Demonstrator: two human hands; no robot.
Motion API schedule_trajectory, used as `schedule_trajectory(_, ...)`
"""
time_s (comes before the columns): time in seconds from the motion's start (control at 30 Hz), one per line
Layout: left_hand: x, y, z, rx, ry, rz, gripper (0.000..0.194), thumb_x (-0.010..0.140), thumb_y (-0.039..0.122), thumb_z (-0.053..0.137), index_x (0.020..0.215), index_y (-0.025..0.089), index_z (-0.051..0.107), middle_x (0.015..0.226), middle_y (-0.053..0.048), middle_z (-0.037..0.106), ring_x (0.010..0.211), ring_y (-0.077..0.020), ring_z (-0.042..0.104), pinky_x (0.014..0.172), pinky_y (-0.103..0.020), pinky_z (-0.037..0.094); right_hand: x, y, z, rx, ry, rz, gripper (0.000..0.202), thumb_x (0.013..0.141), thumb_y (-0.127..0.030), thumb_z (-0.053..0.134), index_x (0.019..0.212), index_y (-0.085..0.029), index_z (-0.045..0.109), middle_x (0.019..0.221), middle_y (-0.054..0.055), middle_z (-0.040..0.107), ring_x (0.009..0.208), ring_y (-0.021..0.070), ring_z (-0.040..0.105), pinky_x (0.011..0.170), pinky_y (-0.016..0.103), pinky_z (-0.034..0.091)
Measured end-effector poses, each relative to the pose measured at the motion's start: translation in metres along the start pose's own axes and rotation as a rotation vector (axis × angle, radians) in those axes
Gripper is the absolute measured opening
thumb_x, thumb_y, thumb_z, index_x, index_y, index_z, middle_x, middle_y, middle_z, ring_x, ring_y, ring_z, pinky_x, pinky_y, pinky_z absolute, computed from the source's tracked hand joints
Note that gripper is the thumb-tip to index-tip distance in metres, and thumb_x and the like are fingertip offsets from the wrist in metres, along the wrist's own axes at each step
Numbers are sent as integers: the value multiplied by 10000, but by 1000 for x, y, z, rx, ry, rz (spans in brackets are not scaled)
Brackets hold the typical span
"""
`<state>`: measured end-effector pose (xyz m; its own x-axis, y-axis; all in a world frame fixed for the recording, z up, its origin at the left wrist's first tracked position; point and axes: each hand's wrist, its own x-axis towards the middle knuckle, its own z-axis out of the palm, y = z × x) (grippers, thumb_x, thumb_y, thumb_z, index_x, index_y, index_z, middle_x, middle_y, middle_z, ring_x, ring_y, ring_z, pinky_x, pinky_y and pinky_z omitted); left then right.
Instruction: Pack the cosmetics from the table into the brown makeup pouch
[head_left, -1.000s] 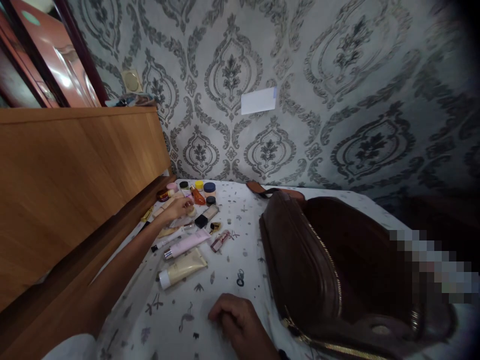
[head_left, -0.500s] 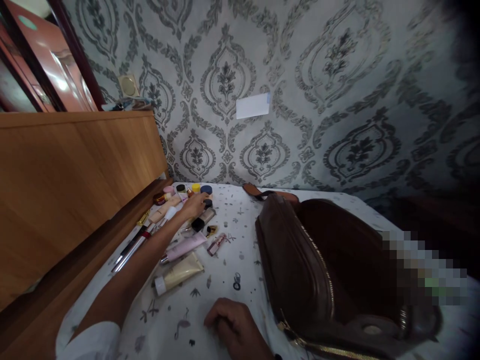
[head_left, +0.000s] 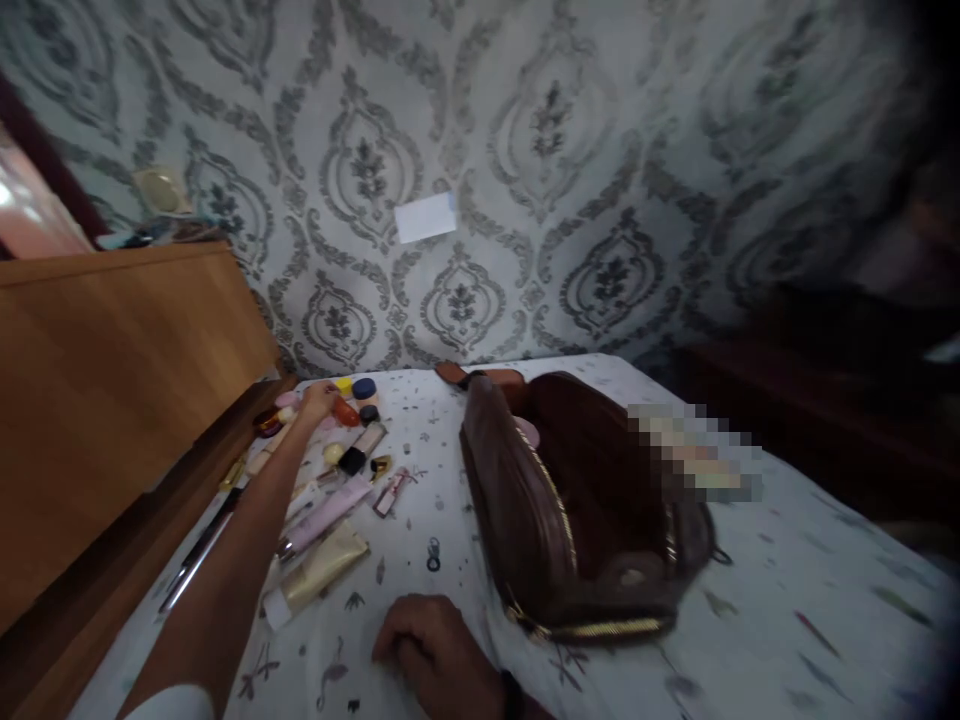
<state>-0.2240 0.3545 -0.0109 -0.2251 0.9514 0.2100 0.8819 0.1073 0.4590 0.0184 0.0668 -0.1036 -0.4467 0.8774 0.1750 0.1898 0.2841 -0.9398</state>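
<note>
My left hand (head_left: 319, 400) reaches to the back of the cosmetics, its fingers closed at a small item beside the yellow-capped jar (head_left: 343, 386); what it grips is too small to make out. An amber bottle (head_left: 346, 411) and a blue-lidded jar (head_left: 364, 391) are just to its right. Under and beside the forearm lie a pink tube (head_left: 330, 513) and a cream tube (head_left: 322, 573). My right hand (head_left: 427, 645) rests on the patterned sheet near the front, fingers curled with nothing visible in them. To its right stands an open brown bag (head_left: 525, 500).
A wooden panel (head_left: 135, 360) borders the left side. Behind is a patterned wall with a white paper (head_left: 426, 218). The bag's strap (head_left: 487, 378) lies toward the wall. A blurred, pixelated item (head_left: 697, 450) lies right of the bag. Dark furniture is at the far right.
The view has turned right. My left hand has moved left from the dark lids to the yellow-capped jar. My right hand stays curled on the sheet.
</note>
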Motion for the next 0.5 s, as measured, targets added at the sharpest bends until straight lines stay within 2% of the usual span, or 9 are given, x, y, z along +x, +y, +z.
schedule_trajectory(0.1, -5, 2, 0, 88, 20, -13, 400, 903, 275, 557, 1278, 142, 513, 1072, -136, 677, 1022, -282, 637, 823, -392, 509, 3, -9, 0, 47, 10, 43, 356, 611, -14, 442, 685, -196, 738, 752, 7, 736, 776, 148, 663, 788, 237, 452)
schedule_trajectory(0.17, -6, 4, 0, 139, 67, -34, 467, 919, 302, 509, 1347, 124, 448, 1165, -208, 644, 1114, -350, 595, 842, -449, 488, 4, -10, -1, 40, 3, 41, 356, 599, -4, 445, 675, -190, 740, 746, 10, 740, 774, 148, 668, 790, 233, 450)
schedule_trajectory(0.23, -4, 5, 2, 178, 100, -51, 469, 940, 330, 481, 1354, 113, 445, 1229, -242, 603, 1159, -371, 566, 862, -480, 482, 4, -8, -2, 24, -1, 38, 361, 591, 5, 447, 680, -182, 743, 755, 20, 745, 786, 151, 671, 808, 234, 446)
schedule_trajectory(0.4, 11, 4, 5, 219, 36, -16, 348, 931, 348, 575, 1222, 157, 569, 1220, -99, 600, 1053, -225, 613, 885, -433, 534, 6, -4, -4, -9, -36, 37, 368, 590, 1, 455, 714, -180, 751, 796, 33, 752, 824, 163, 668, 821, 244, 446)
schedule_trajectory(0.5, 7, 7, 1, 224, 4, 11, 341, 929, 356, 580, 1200, 150, 576, 1187, -91, 609, 1004, -207, 625, 852, -420, 548, 5, -7, -4, -23, -47, 50, 374, 589, 5, 455, 718, -180, 753, 807, 32, 757, 838, 163, 675, 837, 247, 449)
